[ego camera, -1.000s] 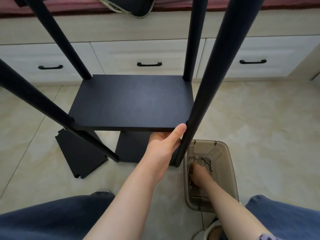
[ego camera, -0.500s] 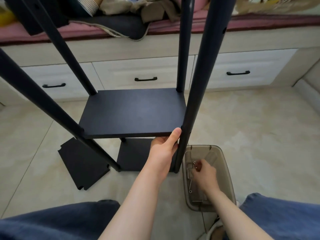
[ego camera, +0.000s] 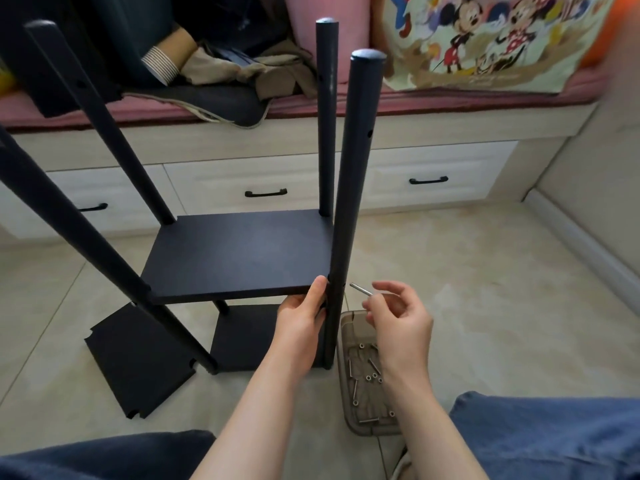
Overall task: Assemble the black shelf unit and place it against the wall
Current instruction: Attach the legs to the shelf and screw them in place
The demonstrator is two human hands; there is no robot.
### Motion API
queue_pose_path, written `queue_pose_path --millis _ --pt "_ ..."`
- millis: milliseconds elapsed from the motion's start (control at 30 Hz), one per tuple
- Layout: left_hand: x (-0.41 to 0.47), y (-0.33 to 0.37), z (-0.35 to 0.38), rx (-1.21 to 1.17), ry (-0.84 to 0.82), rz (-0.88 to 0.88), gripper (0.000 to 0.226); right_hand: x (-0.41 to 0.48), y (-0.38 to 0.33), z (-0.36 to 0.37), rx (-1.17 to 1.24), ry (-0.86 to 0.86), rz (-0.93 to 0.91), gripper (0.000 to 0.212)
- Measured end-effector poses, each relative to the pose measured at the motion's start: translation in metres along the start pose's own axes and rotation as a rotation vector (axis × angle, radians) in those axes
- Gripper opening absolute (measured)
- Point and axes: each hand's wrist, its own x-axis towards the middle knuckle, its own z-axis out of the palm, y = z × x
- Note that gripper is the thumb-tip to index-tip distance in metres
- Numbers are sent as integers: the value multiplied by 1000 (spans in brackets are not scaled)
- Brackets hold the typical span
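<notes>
The black shelf unit stands on the tiled floor on several round black posts. A black shelf board (ego camera: pixel 242 251) sits part-way up between them, with a lower board (ego camera: pixel 249 337) beneath. My left hand (ego camera: pixel 303 311) grips the shelf board's near right corner where it meets the near right post (ego camera: pixel 353 188), thumb on the board's top edge. My right hand (ego camera: pixel 398 315) pinches a long silver screw (ego camera: pixel 360 289) just right of that post, its tip pointing at the post near a hole.
A brownish clear plastic tray (ego camera: pixel 346 344) with several screws and nuts lies on the floor under my right hand. A loose black board (ego camera: pixel 135 362) lies flat at the left. White drawers (ego camera: pixel 263 185) and a cluttered pink bench stand behind. My knees frame the bottom.
My right hand has come up out of the tray with a screw and now holds it beside the near right post. The view has tilted up. My left hand stays on the corner.
</notes>
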Motion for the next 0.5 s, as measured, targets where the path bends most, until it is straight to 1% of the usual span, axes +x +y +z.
queue_pose_path --millis 67,167,267,500 --pt "-1 -1 0 -2 -3 -5 46 -4 -5 2 1 -46 -3 20" --pt "-1 -2 -1 -9 4 -2 48 -5 -4 3 6 -51 33 17" --pt "0 -1 0 4 10 0 46 -5 1 3 7 -48 59 14" --pt "-1 -1 2 -18 36 -19 36 -2 10 3 2 -40 45 15"
